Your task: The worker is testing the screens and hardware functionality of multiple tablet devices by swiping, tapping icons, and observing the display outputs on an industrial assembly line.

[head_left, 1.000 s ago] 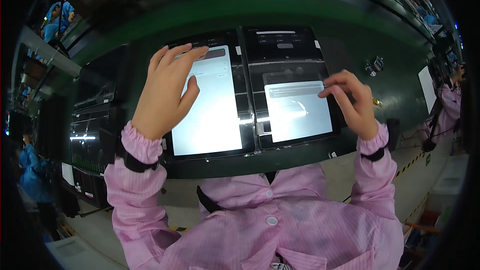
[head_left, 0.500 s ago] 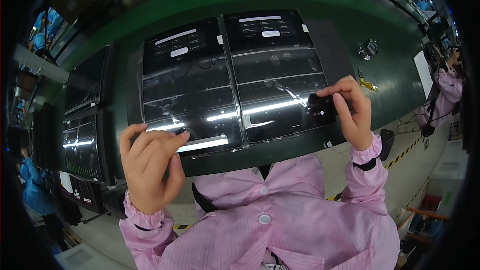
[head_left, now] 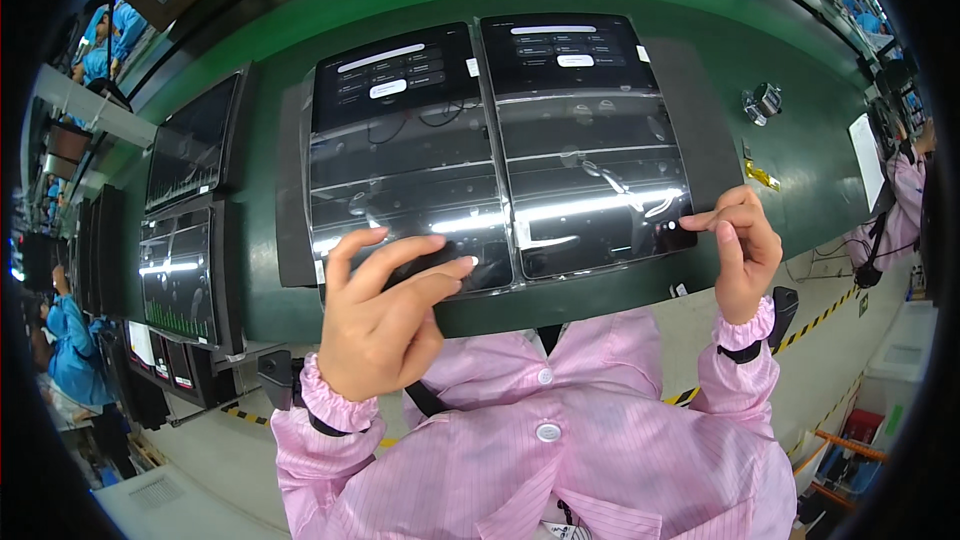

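Two large dark tablets, one on the left (head_left: 415, 165) and one on the right (head_left: 600, 165), lie side by side with screens lit. Both show a pale search bar and rows of dark tiles near the top. Clear film, creased in places, covers them. My left hand (head_left: 385, 320) is over the lower part of the left tablet, fingers spread and nothing held; contact with the glass is unclear. At the right tablet's lower right edge, my right hand (head_left: 748, 252) points its index finger at the screen. Its thumb is apart and it grips nothing.
On the green table (head_left: 815, 180) a dark mat (head_left: 705, 120) lies under the tablets. Two more screens (head_left: 180, 275) lie at the left. A metal object (head_left: 762, 103), a yellow strip (head_left: 762, 176) and a white sheet (head_left: 868, 160) are to the right. A pink sleeve (head_left: 900, 190) belongs to another person.
My left hand has moved rightward across the left tablet's lower part, and a bright strip there no longer shows. My right hand has drawn back from the right tablet's corner to its edge.
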The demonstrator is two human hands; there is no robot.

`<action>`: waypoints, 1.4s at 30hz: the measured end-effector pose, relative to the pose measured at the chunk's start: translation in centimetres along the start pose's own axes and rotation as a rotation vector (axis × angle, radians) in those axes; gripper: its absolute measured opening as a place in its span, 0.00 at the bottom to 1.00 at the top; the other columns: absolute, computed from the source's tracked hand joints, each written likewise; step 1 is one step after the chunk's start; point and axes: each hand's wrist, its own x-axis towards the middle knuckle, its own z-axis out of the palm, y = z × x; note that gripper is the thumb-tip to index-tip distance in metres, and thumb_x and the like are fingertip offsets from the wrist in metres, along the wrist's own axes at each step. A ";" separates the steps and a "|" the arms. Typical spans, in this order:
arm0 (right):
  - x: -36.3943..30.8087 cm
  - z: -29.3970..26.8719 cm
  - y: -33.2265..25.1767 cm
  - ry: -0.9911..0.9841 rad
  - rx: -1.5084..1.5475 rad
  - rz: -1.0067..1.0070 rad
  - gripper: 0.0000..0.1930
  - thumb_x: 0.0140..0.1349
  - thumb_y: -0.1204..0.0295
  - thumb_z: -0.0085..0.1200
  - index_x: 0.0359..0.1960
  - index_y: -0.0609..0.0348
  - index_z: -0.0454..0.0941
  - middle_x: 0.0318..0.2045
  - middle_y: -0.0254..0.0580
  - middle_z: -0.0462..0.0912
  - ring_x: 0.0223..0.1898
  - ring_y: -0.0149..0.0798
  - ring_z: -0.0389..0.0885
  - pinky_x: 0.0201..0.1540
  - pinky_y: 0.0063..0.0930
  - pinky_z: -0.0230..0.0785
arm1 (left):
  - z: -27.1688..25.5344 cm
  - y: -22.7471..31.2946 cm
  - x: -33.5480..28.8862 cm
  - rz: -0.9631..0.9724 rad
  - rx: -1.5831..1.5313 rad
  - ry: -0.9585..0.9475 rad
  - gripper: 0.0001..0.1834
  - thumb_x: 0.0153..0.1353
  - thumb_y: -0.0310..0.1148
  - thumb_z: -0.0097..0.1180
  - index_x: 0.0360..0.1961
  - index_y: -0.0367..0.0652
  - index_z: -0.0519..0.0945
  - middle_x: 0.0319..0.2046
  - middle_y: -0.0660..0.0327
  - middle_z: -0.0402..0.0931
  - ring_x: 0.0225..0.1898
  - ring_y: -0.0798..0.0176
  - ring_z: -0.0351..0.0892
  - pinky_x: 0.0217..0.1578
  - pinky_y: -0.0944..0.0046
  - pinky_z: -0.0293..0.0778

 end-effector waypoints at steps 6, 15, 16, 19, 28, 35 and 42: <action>1.3 0.5 0.0 -0.019 -0.015 -0.012 0.04 0.64 0.80 0.50 0.31 0.67 0.76 0.30 0.43 0.85 0.33 0.32 0.72 0.41 0.25 0.69 | -0.6 0.2 0.2 -0.080 -0.009 -0.045 0.19 0.45 0.17 0.46 0.41 0.41 0.72 0.47 0.60 0.85 0.57 0.54 0.75 0.63 0.44 0.54; 6.3 2.8 -0.8 -0.335 -0.059 -0.011 0.13 0.62 0.80 0.50 0.49 0.66 0.72 0.48 0.46 0.81 0.47 0.45 0.76 0.53 0.35 0.70 | -2.4 -2.5 -0.5 -0.228 0.086 0.071 0.27 0.49 0.13 0.44 0.54 0.35 0.71 0.53 0.53 0.79 0.63 0.48 0.67 0.69 0.47 0.52; 6.7 3.2 -0.8 -0.358 -0.067 -0.055 0.14 0.61 0.81 0.51 0.49 0.65 0.72 0.48 0.45 0.81 0.48 0.46 0.75 0.55 0.36 0.68 | -2.5 -2.5 -0.3 -0.226 0.089 0.075 0.27 0.49 0.13 0.44 0.54 0.35 0.71 0.53 0.53 0.79 0.63 0.48 0.67 0.69 0.47 0.52; 8.2 4.6 -1.0 -0.425 -0.171 -0.117 0.14 0.62 0.77 0.51 0.50 0.64 0.73 0.48 0.44 0.80 0.50 0.48 0.72 0.58 0.37 0.65 | -2.8 -2.7 0.3 -0.239 0.175 0.020 0.26 0.49 0.14 0.46 0.53 0.35 0.72 0.53 0.55 0.79 0.63 0.48 0.67 0.67 0.48 0.55; 7.1 3.0 -0.6 -0.271 -0.194 -0.114 0.13 0.61 0.81 0.48 0.48 0.66 0.71 0.50 0.48 0.79 0.49 0.47 0.74 0.55 0.35 0.68 | -1.8 -5.2 2.4 -0.204 0.239 0.001 0.24 0.51 0.19 0.48 0.53 0.35 0.71 0.57 0.57 0.76 0.65 0.48 0.64 0.66 0.46 0.54; 6.2 2.7 0.4 -0.218 -0.241 -0.033 0.12 0.62 0.80 0.48 0.48 0.62 0.73 0.48 0.43 0.80 0.47 0.46 0.72 0.54 0.35 0.64 | -2.2 -5.8 2.3 -0.215 0.295 -0.003 0.26 0.49 0.20 0.43 0.54 0.36 0.70 0.57 0.55 0.76 0.68 0.48 0.63 0.71 0.43 0.47; 5.8 3.4 1.0 -0.197 -0.296 -0.048 0.15 0.61 0.79 0.50 0.50 0.60 0.77 0.45 0.42 0.78 0.46 0.46 0.72 0.54 0.36 0.61 | -1.6 -5.5 2.6 -0.175 0.231 -0.034 0.26 0.49 0.16 0.44 0.54 0.35 0.69 0.57 0.56 0.77 0.68 0.48 0.62 0.70 0.43 0.48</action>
